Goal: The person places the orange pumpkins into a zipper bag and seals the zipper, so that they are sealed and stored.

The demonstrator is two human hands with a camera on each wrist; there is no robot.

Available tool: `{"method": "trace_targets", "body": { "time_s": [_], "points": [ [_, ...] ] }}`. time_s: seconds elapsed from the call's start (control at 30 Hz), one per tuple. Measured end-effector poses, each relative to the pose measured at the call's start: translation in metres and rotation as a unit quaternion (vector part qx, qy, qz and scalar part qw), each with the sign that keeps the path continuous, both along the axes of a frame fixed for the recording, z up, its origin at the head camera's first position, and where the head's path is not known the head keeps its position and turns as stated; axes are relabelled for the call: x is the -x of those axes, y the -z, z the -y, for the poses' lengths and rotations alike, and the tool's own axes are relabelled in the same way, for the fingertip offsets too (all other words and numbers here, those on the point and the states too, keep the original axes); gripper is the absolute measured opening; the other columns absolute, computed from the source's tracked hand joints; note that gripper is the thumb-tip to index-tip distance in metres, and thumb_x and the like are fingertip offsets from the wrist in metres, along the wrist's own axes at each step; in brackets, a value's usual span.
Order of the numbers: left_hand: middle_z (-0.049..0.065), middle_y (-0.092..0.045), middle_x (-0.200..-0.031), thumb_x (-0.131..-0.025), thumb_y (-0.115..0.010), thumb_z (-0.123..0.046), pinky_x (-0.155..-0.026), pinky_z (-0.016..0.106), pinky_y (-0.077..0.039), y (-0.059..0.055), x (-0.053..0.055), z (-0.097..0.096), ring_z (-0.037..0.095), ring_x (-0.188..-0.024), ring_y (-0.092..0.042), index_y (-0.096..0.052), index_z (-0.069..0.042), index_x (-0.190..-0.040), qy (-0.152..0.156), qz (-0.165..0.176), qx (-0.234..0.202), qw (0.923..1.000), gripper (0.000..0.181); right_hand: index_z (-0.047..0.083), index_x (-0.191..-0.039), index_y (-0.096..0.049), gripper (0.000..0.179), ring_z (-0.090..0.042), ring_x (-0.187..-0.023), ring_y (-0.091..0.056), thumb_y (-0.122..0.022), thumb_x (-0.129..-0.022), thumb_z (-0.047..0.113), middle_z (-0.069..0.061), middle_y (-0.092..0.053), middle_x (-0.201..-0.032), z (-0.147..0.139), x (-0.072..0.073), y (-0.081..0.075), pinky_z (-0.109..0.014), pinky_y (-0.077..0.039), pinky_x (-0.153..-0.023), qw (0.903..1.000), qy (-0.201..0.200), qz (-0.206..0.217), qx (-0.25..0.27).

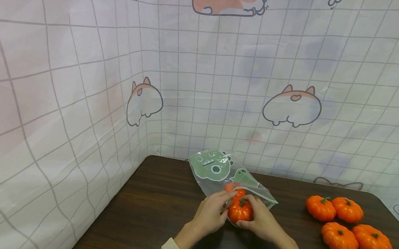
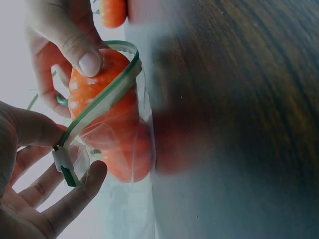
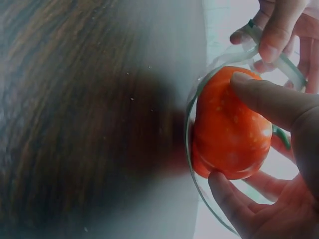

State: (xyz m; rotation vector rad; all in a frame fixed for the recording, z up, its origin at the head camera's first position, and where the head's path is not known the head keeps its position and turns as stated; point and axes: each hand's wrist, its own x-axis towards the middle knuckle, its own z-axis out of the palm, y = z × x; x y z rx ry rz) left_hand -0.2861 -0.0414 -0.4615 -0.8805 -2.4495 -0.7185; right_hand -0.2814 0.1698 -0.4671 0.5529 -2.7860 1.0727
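Note:
A small orange pumpkin [image 1: 240, 214] with a green stem sits in the mouth of a clear zip bag [image 1: 214, 169] printed with green cartoon figures. My right hand [image 1: 263, 222] holds this pumpkin, thumb on one side and fingers on the other, as the right wrist view shows. My left hand [image 1: 209, 212] pinches the bag's green-edged rim near its white slider [image 2: 62, 158]. Deeper in the bag, more orange pumpkin [image 2: 127, 159] shows through the plastic. The bag lies on the dark wooden table [image 1: 146, 212], its mouth toward me.
Several more orange pumpkins [image 1: 340, 238] stand in a cluster on the table's right side. A white gridded cloth [image 1: 221, 103] with cartoon dogs hangs behind the table and along its left.

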Motion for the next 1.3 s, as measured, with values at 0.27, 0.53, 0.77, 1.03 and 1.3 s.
{"method": "trace_targets", "body": {
  "time_s": [0.27,0.53,0.77,1.03,1.3],
  "points": [
    [-0.006,-0.070,-0.121,-0.081,-0.077,-0.003,-0.066,0.017,-0.046,0.002,0.001,-0.001,0.005,-0.080,-0.055,-0.065,-0.020,-0.137,0.000,0.001,0.009,1.0000,0.060,0.015,-0.126,-0.057,0.067,-0.033,-0.108,-0.063,-0.093,-0.071,0.024,-0.021,-0.058,-0.127,0.005,0.001,0.004,-0.054,-0.054,-0.090,0.9999,0.015,0.000,-0.005],
    [-0.007,-0.069,-0.108,-0.082,-0.075,-0.002,-0.063,0.016,-0.042,0.005,-0.001,-0.002,0.004,-0.078,-0.051,-0.065,-0.020,-0.137,0.001,0.012,0.004,0.9999,0.059,0.012,-0.128,-0.057,0.069,-0.039,-0.112,-0.062,-0.094,-0.071,0.023,-0.024,-0.053,-0.131,0.007,0.000,0.010,-0.059,-0.053,-0.094,0.9997,0.022,0.007,0.001],
    [-0.008,-0.063,-0.095,-0.081,-0.074,-0.002,-0.061,0.016,-0.040,0.005,0.000,-0.002,0.004,-0.075,-0.048,-0.065,-0.021,-0.137,-0.001,0.009,0.006,0.9999,0.060,0.012,-0.132,-0.057,0.073,-0.038,-0.112,-0.063,-0.094,-0.070,0.025,-0.023,-0.053,-0.131,0.007,0.000,0.010,-0.057,-0.053,-0.094,0.9997,0.023,0.008,0.003],
    [-0.007,-0.063,-0.093,-0.081,-0.074,0.000,-0.060,0.016,-0.039,0.004,0.002,0.000,0.005,-0.075,-0.048,-0.065,-0.019,-0.137,0.003,0.002,0.004,1.0000,0.060,0.006,-0.136,-0.054,0.075,-0.038,-0.115,-0.062,-0.091,-0.075,0.028,-0.024,-0.055,-0.130,0.005,0.000,0.006,-0.058,-0.051,-0.098,0.9999,0.016,0.004,0.003],
    [-0.006,-0.068,-0.102,-0.081,-0.074,0.000,-0.063,0.017,-0.042,0.003,0.001,0.000,0.006,-0.078,-0.050,-0.066,-0.017,-0.137,0.001,0.008,0.003,1.0000,0.058,0.001,-0.139,-0.050,0.073,-0.032,-0.113,-0.064,-0.085,-0.082,0.031,-0.022,-0.055,-0.131,-0.004,-0.002,-0.004,-0.048,-0.056,-0.091,0.9992,-0.030,0.027,0.007]
  ]
}}
